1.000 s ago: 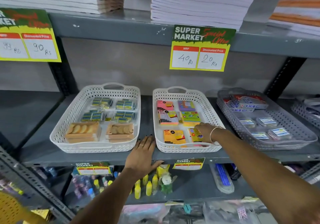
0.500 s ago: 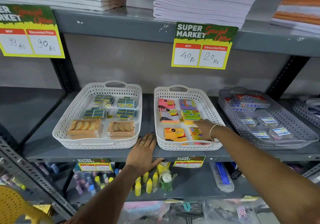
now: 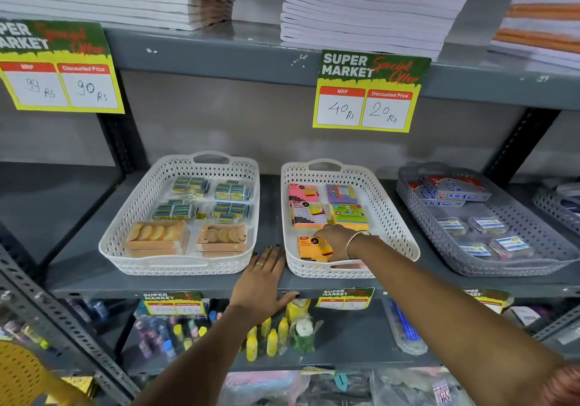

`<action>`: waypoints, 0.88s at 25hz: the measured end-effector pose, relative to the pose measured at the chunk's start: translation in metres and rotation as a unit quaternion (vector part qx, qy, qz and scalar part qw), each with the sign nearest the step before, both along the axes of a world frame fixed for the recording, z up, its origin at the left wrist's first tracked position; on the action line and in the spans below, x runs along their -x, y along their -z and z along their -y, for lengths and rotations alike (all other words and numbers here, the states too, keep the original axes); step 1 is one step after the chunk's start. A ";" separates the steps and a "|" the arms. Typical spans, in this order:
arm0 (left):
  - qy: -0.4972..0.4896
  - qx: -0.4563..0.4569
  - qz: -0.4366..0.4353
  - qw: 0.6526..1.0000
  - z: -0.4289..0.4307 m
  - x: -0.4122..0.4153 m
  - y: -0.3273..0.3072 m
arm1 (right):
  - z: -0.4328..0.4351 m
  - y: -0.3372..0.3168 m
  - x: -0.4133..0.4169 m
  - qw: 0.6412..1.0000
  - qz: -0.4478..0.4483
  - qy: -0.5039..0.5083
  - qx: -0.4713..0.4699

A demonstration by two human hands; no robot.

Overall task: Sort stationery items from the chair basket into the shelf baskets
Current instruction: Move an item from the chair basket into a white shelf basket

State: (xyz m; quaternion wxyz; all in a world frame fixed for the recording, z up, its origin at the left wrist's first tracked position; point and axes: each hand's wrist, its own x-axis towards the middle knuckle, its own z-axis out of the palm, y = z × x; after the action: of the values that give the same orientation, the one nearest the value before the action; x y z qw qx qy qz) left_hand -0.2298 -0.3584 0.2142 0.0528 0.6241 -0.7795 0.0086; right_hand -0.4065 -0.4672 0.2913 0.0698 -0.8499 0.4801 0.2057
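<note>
Sticky notes [image 3: 314, 248] sit under my right hand [image 3: 337, 240], fingers curled down on the pack (can't tell if gripping). I'd nudge it square against its neighbours. Left hand [image 3: 262, 283] lies flat, open.

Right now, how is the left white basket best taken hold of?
Grip the left white basket by its near handle slot, from the front: that cut-out faces the shelf edge, beside the left hand. The far handle sits by the back wall.
</note>
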 end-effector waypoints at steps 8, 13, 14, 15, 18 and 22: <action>0.115 0.205 -0.297 0.925 -0.001 0.013 -0.046 | 0.020 -0.026 0.073 0.992 0.053 0.113 0.000; 0.126 -0.109 -0.081 0.983 0.087 0.055 -0.088 | 0.018 -0.006 0.089 0.994 0.002 0.111 -0.008; 0.132 -0.153 -0.016 0.979 0.093 0.055 -0.081 | 0.018 -0.004 0.088 0.995 0.001 0.104 -0.007; 0.140 -0.174 0.030 0.974 0.097 0.055 -0.074 | 0.019 -0.003 0.088 0.995 0.001 0.098 -0.004; 0.158 -0.172 0.070 0.970 0.103 0.055 -0.061 | 0.019 -0.002 0.090 0.996 -0.006 0.090 -0.005; 0.155 -0.157 0.090 0.971 0.102 0.054 -0.058 | 0.019 -0.003 0.091 0.995 -0.022 0.099 -0.023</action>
State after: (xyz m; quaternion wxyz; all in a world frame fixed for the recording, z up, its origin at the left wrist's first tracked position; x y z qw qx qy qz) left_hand -0.2843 -0.4605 0.2724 -0.1154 0.4928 -0.8599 -0.0663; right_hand -0.4976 -0.4864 0.2946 0.0985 -0.7917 0.5583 0.2277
